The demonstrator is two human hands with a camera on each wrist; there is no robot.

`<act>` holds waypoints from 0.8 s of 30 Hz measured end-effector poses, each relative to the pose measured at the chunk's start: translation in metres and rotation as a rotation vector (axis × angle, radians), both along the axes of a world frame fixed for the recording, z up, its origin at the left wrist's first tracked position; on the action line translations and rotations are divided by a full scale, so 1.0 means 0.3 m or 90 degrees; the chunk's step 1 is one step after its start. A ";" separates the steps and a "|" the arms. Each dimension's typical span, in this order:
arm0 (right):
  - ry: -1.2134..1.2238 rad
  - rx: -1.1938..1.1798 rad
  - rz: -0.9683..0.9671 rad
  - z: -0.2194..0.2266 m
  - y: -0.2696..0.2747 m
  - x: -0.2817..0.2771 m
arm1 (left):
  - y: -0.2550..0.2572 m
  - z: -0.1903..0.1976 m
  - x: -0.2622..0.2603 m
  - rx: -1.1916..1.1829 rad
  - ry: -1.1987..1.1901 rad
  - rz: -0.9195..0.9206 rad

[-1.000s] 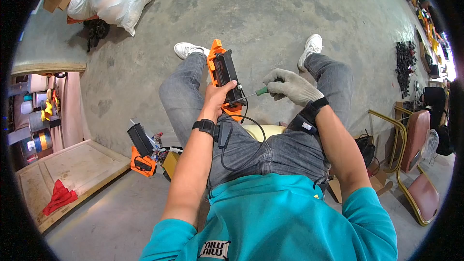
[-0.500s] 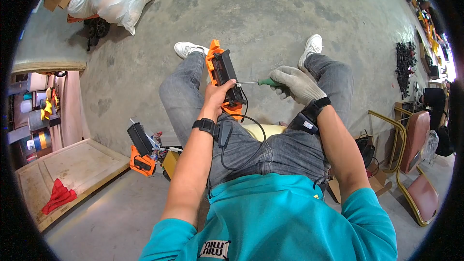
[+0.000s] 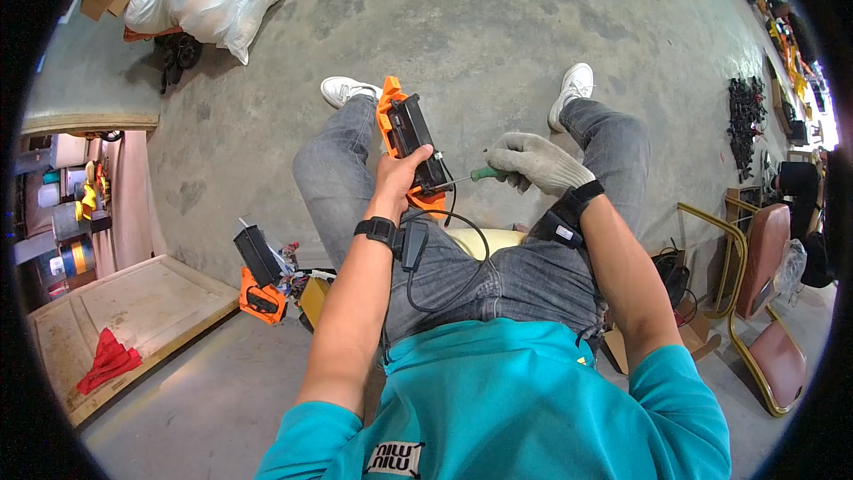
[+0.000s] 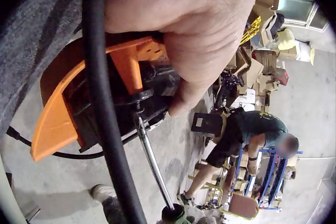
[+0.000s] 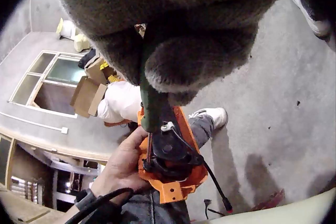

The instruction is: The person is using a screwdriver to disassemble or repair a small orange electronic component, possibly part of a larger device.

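My bare left hand (image 3: 397,180) grips an orange and black device (image 3: 411,135) above my left thigh, thumb across its black side. My gloved right hand (image 3: 537,163) holds a screwdriver by its green handle (image 3: 483,173). In the left wrist view the screwdriver's metal shaft (image 4: 155,167) meets the black part of the device (image 4: 62,125) at a screw. The right wrist view shows gloved fingers (image 5: 184,61) round the green handle (image 5: 152,100), with the shaft along the device's side. A black cable (image 3: 485,253) loops from the device over my lap.
Left of my leg lie another orange and black unit (image 3: 263,295) and a yellow box (image 3: 314,300). A wooden board (image 3: 160,311) bears a red cloth (image 3: 109,362). Chairs (image 3: 771,258) stand at the right, white bags (image 3: 227,0) at the upper left. Another person (image 4: 262,134) bends over in the background.
The screwdriver first swung up beside my left thumb, then came back down to the device's lower end. The right hand moved with it; the left hand kept its hold, the device shifting slightly.
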State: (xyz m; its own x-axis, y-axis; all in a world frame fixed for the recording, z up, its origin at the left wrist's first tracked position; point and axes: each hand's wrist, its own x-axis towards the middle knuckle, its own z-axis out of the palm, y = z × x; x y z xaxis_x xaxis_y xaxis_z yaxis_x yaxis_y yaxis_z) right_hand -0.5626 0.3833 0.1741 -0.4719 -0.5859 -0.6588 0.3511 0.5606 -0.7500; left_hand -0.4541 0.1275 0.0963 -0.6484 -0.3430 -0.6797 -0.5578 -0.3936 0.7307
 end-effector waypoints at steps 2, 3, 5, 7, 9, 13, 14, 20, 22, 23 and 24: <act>0.003 0.003 0.006 -0.006 -0.001 0.002 | -0.001 -0.004 0.000 -0.003 -0.009 0.000; 0.003 0.003 0.006 -0.010 -0.001 0.003 | -0.001 -0.002 0.001 -0.003 -0.012 0.000; 0.017 -0.005 0.009 -0.015 -0.001 0.005 | 0.001 0.002 0.000 -0.004 -0.015 0.000; 0.030 0.004 0.002 -0.010 -0.004 0.003 | 0.001 0.000 0.000 -0.011 -0.010 0.001; 0.042 0.014 -0.006 -0.008 -0.003 0.002 | 0.001 -0.001 0.001 -0.011 -0.002 0.003; 0.032 -0.003 -0.048 -0.009 0.004 -0.002 | 0.003 0.008 0.002 -0.005 0.005 0.005; 0.027 -0.002 -0.045 -0.009 0.004 -0.002 | 0.004 0.011 0.001 -0.005 0.005 0.005; 0.024 -0.023 -0.060 -0.007 0.006 0.001 | 0.007 0.023 0.000 -0.007 -0.007 0.006; 0.026 -0.028 -0.067 -0.012 0.008 0.001 | 0.007 0.025 0.000 -0.007 -0.001 0.005; 0.028 -0.034 -0.073 -0.016 0.009 0.001 | 0.007 0.025 0.000 -0.007 -0.001 0.005; 0.028 -0.034 -0.073 -0.019 0.009 0.000 | 0.007 0.026 0.001 -0.007 0.000 0.003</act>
